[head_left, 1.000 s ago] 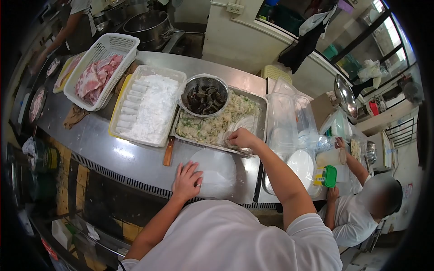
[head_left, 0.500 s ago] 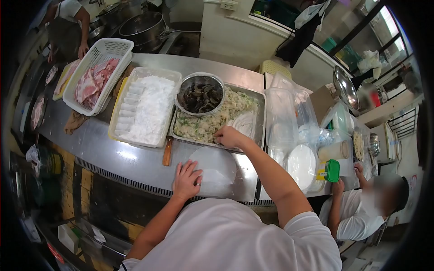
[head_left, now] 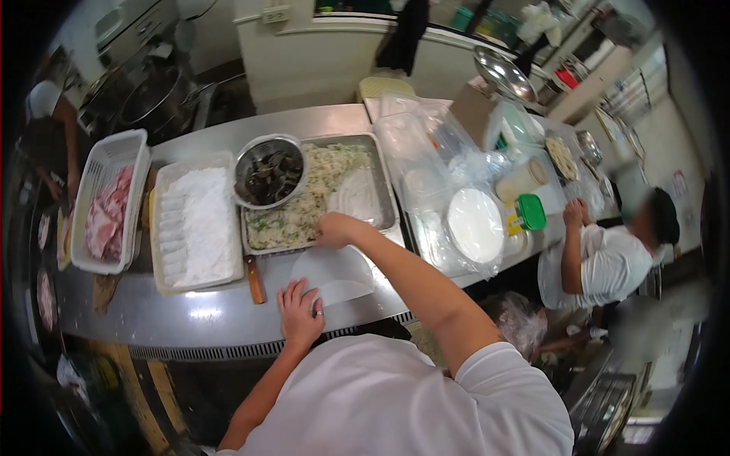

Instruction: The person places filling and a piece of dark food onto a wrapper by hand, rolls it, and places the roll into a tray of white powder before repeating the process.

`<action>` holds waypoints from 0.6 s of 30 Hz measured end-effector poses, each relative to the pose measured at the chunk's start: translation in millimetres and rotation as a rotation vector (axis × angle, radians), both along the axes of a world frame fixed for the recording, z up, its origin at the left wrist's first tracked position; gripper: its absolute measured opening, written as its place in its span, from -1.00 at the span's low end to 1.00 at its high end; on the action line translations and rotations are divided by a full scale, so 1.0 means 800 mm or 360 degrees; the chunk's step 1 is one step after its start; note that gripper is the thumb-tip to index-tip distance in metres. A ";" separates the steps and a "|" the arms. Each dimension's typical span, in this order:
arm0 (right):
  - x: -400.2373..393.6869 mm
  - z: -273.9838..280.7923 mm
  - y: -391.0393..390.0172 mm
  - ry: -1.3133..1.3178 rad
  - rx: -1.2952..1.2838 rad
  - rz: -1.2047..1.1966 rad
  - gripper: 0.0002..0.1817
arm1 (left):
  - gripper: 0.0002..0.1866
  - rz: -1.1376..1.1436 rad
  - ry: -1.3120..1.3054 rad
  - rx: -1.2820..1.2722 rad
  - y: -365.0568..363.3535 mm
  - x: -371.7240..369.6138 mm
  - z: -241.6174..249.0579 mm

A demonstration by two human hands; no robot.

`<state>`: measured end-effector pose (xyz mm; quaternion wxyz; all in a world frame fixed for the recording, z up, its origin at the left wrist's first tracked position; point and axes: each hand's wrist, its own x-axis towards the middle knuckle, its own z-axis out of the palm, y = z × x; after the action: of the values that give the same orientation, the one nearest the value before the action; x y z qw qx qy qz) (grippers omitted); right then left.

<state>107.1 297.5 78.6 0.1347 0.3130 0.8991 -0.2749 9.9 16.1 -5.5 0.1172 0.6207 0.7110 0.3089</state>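
My left hand point(head_left: 301, 310) lies open on the steel counter, fingers spread beside a thin, translucent round wrapper sheet point(head_left: 333, 277). My right hand point(head_left: 334, 230) is at the near edge of a metal tray point(head_left: 390, 201), fingers curled together over it. What they hold, if anything, is hidden. Chopped pale filling with green bits point(head_left: 285, 216) fills most of the tray, and a smooth white paste point(head_left: 357, 199) covers its right part. A metal bowl point(head_left: 266, 206) of dark, wet pieces rests on the tray's left side. Nearby lies a wooden-handled knife point(head_left: 256, 283), its blade mostly hidden.
To the left stand a plastic tub point(head_left: 199, 287) with white-powdered rolls and a white basket point(head_left: 141, 156) of raw meat. Plastic boxes point(head_left: 411, 163), bagged white round sheets point(head_left: 475, 226) and a green-lidded tub point(head_left: 530, 213) crowd the right. A co-worker point(head_left: 608, 258) works there.
The view has turned to the right. My right hand has drawn back from the filling to the tray's near edge. My left hand stays beside the sheet. The co-worker's hands have come together.
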 end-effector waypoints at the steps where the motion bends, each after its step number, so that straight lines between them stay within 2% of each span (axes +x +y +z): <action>1: 0.000 -0.001 -0.001 0.0020 0.0064 -0.0009 -0.69 | -0.71 -0.0007 0.0006 -0.0011 0.002 0.001 -0.002; 6: -0.003 0.001 -0.018 -0.0059 0.0231 -0.0093 -0.77 | -0.70 -0.0038 0.0071 0.0035 0.003 -0.001 -0.005; 9: 0.004 0.002 -0.009 0.0129 0.0007 -0.0285 -0.76 | -0.69 -0.0033 0.0091 -0.0001 0.001 0.006 -0.006; 12: 0.023 0.012 0.014 0.0483 -0.0047 -0.0261 -0.76 | -0.69 -0.0009 0.0106 0.0007 0.005 0.002 -0.005; 14: 0.021 0.008 0.040 0.0360 -0.0158 -0.0271 -0.72 | -0.69 0.0029 0.0121 0.0051 0.004 0.005 -0.004; 16: 0.024 -0.011 0.069 0.0507 -0.0377 -0.0314 -0.68 | -0.68 0.0079 0.0068 0.0011 0.005 0.007 0.003; 18: 0.030 0.010 0.081 0.0465 -0.0544 -0.0328 -0.67 | -0.69 0.0087 0.0055 0.0021 0.007 0.008 0.004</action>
<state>130.9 362.4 86.3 0.0256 0.3327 0.8127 -0.4777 16.2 21.4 -2.6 0.0923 0.6070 0.7277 0.3058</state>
